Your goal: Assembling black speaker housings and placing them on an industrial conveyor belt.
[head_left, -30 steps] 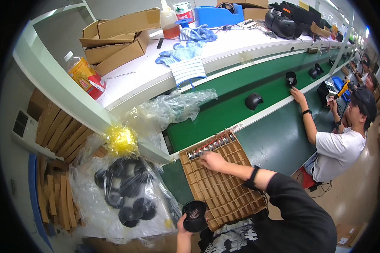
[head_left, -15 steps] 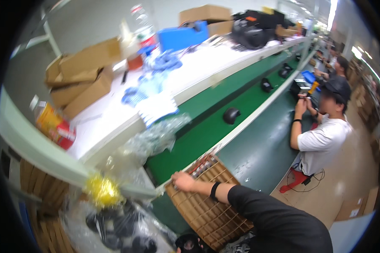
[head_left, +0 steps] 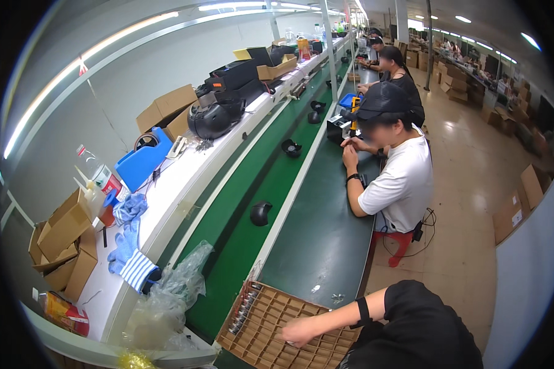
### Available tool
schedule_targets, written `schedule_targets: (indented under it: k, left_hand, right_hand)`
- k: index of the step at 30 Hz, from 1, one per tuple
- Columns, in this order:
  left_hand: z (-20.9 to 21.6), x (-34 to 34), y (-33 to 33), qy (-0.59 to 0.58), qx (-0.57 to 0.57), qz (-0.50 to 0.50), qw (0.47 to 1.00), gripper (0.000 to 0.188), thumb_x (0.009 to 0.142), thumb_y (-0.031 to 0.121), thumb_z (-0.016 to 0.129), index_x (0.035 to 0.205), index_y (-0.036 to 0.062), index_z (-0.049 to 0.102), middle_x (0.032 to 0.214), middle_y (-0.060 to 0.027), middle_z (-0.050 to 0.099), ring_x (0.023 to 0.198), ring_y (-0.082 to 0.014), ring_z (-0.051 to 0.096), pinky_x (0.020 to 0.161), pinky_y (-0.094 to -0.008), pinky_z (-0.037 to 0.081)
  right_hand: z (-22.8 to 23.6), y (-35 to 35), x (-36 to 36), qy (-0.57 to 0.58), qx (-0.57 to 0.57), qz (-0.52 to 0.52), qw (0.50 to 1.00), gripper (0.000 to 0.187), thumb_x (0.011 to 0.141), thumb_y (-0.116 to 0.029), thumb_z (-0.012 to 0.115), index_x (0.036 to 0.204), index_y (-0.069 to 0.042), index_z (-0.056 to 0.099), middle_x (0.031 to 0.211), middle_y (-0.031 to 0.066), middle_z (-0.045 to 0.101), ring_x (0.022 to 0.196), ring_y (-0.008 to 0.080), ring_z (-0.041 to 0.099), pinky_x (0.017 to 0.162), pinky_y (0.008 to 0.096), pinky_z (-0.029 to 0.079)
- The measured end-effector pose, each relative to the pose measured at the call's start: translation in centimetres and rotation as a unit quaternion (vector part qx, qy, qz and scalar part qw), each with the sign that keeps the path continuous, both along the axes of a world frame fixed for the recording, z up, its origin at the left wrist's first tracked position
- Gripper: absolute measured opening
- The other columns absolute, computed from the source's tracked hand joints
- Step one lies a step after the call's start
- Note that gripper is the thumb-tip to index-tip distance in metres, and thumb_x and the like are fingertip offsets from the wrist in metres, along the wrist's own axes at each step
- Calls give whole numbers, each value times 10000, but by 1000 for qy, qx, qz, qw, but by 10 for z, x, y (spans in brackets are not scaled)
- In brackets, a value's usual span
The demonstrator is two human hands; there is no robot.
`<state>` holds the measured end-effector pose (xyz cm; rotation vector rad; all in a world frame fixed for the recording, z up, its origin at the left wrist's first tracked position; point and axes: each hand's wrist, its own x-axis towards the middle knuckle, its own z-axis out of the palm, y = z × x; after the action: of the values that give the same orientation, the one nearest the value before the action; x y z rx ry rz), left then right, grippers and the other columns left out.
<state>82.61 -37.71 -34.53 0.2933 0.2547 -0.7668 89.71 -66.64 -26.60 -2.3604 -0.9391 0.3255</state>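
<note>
My right hand (head_left: 299,332) reaches in from the lower right, a black band on its wrist, and hovers low over a cardboard tray (head_left: 271,310). Thin dividers split the tray into many small compartments. The fingers point down and are pinched together, with something small and silvery at their tips; its kind is too small to tell. Along the tray's left edge stands a row of small silvery parts (head_left: 243,312), with reddish wire-like bits beside them. Most compartments near my hand look bare. My left hand is out of view.
A green conveyor belt (head_left: 227,246) carries black curved shells (head_left: 261,213) on the left. Crumpled clear plastic (head_left: 184,280) lies beside the tray. A co-worker in a white shirt (head_left: 400,178) sits farther along the dark bench (head_left: 307,246). The white shelf holds a blue tape dispenser (head_left: 145,161) and gloves (head_left: 126,246).
The view has swung up and to the right, showing more of the line. My right hand has moved from beside the row of silvery parts to the tray's middle. The tray appears lower in view.
</note>
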Motion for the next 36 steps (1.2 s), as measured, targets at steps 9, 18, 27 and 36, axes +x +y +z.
schedule_targets:
  k: [9,18,27,36]
  left_hand:
    - [52,-80,-30,39,12,111,993,698,851,466,546,1361,19,383,1335,-182,459,1207,-354,444,1016,-495,361]
    - [74,-74,-62,45,128,236,962,669,884,500,502,1365,53,374,1289,-182,499,1151,-368,503,964,-578,401]
    - [46,-62,-62,52,141,197,969,533,943,426,449,1304,34,464,1263,-148,547,1146,-314,531,1012,-479,398]
    - [97,-52,-76,-21,120,140,983,619,947,489,399,1348,17,392,1298,-167,513,1173,-308,519,1015,-464,406]
  right_hand:
    - [-63,29,-39,-93,-216,-7,972,101,719,-129,603,707,-94,697,713,67,675,696,245,663,567,378,494]
    - [35,-66,-15,-318,190,-258,892,138,726,-57,611,861,-32,597,815,138,599,781,317,595,682,378,479]
    - [-74,-40,-66,-65,46,-49,996,477,734,-221,720,1146,-64,540,1087,145,543,1011,318,535,866,395,441]
    - [81,-42,-75,-26,317,-126,939,405,684,-74,727,1061,-40,584,1128,145,612,1035,305,592,870,371,477]
